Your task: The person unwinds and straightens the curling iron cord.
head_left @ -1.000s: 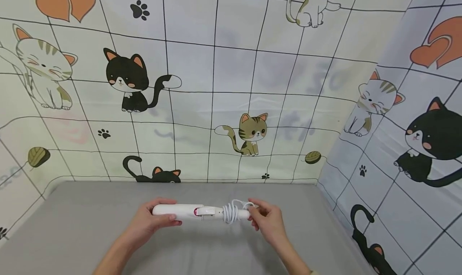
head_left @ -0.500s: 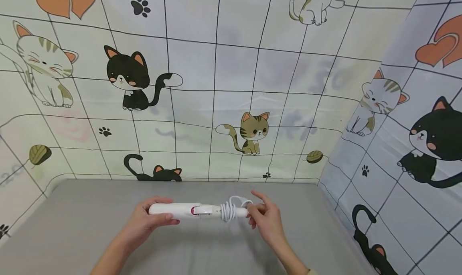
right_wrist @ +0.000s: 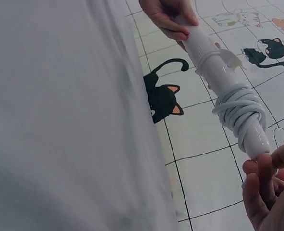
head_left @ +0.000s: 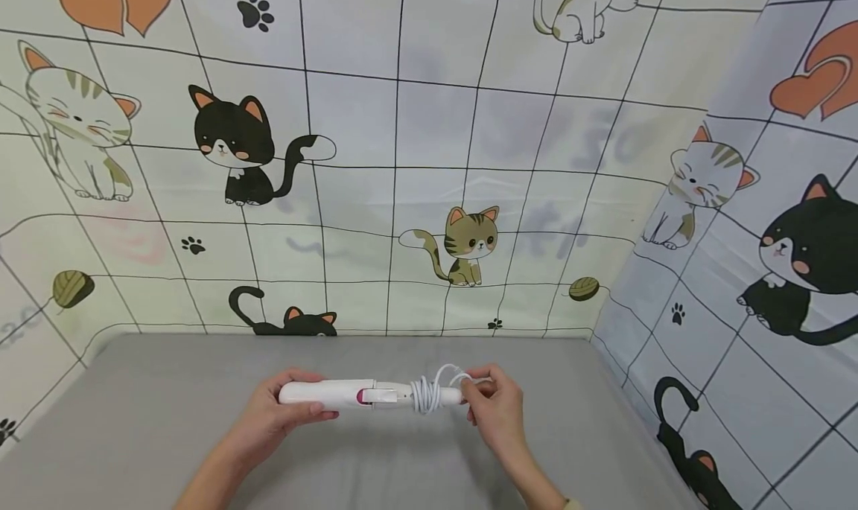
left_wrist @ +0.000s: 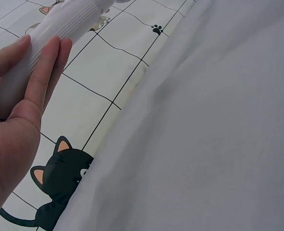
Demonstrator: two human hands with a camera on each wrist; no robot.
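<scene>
A white curling iron [head_left: 328, 393] is held level above the grey surface, its lever [head_left: 382, 395] facing me with a pinkish-red spot at one end. My left hand [head_left: 271, 413] grips its thick left end, thumb below and fingers behind; ribbing on that part shows in the left wrist view. White cord [head_left: 425, 396] is coiled round the slimmer right part, and a loop of it rises toward my right hand [head_left: 496, 409]. There, thumb and fingers pinch the cord beside the handle's tip. In the right wrist view those fingers [right_wrist: 264, 180] partly hide the tip.
Grey cloth [head_left: 167, 376] covers the flat surface under my hands. Behind it and along the right side hang white cloth walls [head_left: 355, 220] with a black grid and printed cats.
The right index finger, raised half a second ago, has come down toward the thumb. The cord loop stands a little higher and wider. The left hand keeps its grip.
</scene>
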